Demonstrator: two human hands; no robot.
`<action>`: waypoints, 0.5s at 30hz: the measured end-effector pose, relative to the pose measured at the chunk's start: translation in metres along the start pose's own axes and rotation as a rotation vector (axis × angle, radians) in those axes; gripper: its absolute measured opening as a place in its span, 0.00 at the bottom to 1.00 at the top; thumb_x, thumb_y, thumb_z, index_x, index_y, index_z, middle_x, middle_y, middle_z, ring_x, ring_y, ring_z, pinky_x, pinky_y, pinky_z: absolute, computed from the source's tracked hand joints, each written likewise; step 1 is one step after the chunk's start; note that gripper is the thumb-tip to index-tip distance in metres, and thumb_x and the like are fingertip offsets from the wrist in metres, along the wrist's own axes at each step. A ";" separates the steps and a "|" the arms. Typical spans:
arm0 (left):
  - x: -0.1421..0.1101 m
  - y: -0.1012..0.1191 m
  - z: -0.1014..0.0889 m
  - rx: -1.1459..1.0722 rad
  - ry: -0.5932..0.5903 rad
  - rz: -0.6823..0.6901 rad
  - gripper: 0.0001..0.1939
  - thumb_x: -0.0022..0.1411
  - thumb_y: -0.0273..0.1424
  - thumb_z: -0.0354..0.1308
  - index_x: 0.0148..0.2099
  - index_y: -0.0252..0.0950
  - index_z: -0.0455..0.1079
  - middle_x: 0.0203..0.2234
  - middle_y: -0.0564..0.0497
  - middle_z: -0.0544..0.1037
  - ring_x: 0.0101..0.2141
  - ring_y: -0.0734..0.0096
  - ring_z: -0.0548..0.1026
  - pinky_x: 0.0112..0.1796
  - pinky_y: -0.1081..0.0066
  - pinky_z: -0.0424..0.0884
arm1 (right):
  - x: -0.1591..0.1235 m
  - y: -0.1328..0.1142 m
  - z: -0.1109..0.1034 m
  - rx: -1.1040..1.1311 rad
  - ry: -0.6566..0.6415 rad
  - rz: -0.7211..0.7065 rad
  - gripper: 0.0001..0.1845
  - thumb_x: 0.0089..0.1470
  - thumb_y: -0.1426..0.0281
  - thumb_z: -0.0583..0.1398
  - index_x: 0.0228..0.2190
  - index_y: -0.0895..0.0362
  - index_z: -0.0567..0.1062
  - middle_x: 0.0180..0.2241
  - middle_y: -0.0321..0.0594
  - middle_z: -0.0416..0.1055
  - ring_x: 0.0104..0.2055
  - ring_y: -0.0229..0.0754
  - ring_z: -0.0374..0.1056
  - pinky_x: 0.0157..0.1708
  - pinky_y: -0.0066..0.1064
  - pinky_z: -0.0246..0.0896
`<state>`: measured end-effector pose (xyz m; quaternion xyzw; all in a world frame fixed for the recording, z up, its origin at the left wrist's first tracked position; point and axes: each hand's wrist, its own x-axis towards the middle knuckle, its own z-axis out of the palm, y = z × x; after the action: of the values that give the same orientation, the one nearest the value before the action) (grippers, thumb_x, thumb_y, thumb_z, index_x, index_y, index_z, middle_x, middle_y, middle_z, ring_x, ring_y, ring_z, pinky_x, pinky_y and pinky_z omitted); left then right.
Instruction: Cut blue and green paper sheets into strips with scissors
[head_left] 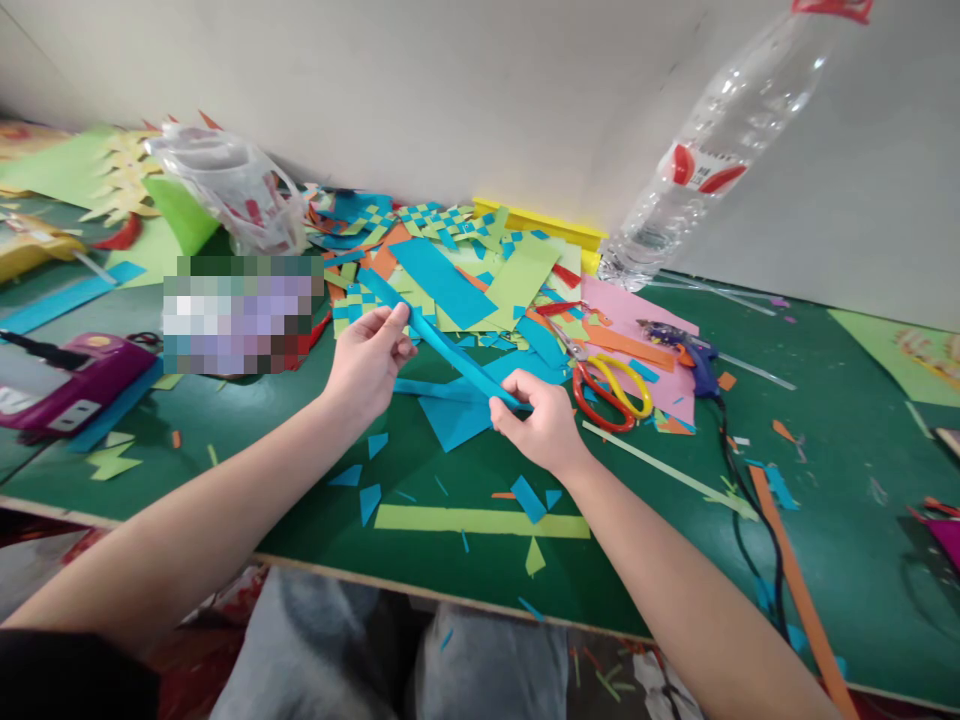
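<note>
A long blue paper strip (454,355) is stretched at a slant between my two hands, above the green table. My left hand (375,350) pinches it near its upper left part, thumb on top. Toward the strip's lower right end, my right hand (536,415) grips it between thumb and fingers. Beneath the strip lies a larger piece of blue paper (450,425). Closer to the table's front edge rests a light green paper strip (480,521), with small blue and green scraps around it.
Scissors (611,390) with red and yellow handles lie right of my right hand, beside a blue glue gun (697,362) with a black cord. A clear plastic bottle (705,160) stands behind. Woven paper pieces (442,225) are heaped at the back, near a plastic-wrapped cup (247,195).
</note>
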<state>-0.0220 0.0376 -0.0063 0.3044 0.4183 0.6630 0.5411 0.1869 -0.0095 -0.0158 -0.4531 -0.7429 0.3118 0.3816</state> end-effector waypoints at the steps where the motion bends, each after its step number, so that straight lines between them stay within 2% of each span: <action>1: 0.000 0.000 0.000 0.002 0.003 0.002 0.12 0.52 0.31 0.69 0.29 0.35 0.66 0.19 0.61 0.63 0.17 0.86 0.63 0.24 0.81 0.67 | 0.000 0.000 0.000 -0.001 0.002 -0.002 0.12 0.53 0.63 0.57 0.23 0.53 0.62 0.19 0.32 0.66 0.22 0.36 0.62 0.25 0.28 0.57; 15: 0.005 0.010 0.001 -0.026 0.106 0.005 0.12 0.56 0.30 0.67 0.28 0.35 0.65 0.19 0.59 0.67 0.17 0.86 0.64 0.24 0.82 0.70 | -0.001 -0.002 -0.001 -0.004 0.016 0.005 0.11 0.53 0.64 0.57 0.23 0.53 0.61 0.18 0.32 0.65 0.22 0.35 0.60 0.25 0.28 0.55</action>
<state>-0.0271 0.0418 0.0027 0.2629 0.4370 0.6849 0.5205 0.1872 -0.0108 -0.0136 -0.4581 -0.7395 0.3074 0.3859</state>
